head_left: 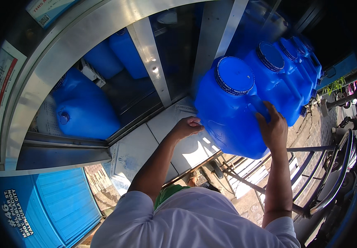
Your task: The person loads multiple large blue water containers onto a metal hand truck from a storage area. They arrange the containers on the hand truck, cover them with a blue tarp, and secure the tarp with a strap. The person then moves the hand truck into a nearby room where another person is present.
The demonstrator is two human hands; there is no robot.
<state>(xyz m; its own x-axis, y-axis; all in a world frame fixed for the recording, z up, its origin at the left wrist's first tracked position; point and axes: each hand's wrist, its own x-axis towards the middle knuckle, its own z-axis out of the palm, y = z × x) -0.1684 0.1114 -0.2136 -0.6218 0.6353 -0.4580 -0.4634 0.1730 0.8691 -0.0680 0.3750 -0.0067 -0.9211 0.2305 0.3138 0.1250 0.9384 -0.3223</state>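
A large blue plastic water jug (228, 115) with a round, wide blue screw lid (235, 75) stands on a tiled ledge in front of me. My right hand (274, 127) is closed on the jug's handle at its right side, thumb and fingers about the grip. Beside the jug's lower left side is my left hand (188, 127), its fingers curled in and pressed together. Whether anything small is between them, or whether they touch the jug, I cannot tell. Behind this jug a second blue jug (270, 56) leads a row of similar ones going back to the right.
White tiles (135, 146) cover the ledge under my left arm. Behind a metal-framed window at left lies another blue container (85, 109). A blue panel (62, 202) stands at lower left. Curved metal railings (343, 165) edge the right side, above paved ground.
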